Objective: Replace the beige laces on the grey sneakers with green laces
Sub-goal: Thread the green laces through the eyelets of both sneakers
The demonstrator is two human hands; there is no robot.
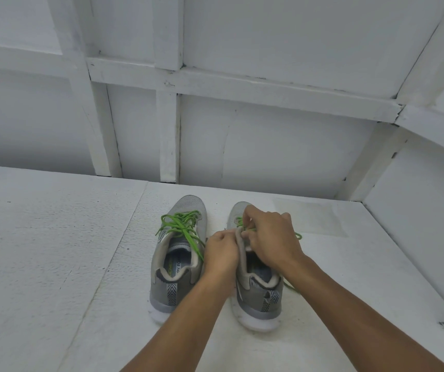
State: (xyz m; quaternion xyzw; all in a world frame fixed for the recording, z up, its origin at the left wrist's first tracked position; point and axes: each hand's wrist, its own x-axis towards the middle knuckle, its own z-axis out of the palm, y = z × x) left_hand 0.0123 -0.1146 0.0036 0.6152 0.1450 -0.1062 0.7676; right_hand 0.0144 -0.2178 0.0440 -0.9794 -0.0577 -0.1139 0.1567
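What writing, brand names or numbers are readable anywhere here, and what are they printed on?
"OY FO": white letters on the insole of the left sneaker; the rest is cut off by the shoe's opening.
Yellow-green mark beside it on that insole: too blurred to read.
Right sneaker: nothing readable.
Wall and white surface: no text.

White textured surface (54, 264), left grey sneaker (174, 267) and right grey sneaker (258, 296) standing side by side on it

A white textured board (41, 251) meets a white wall (282, 44) crossed by beams (242, 88).
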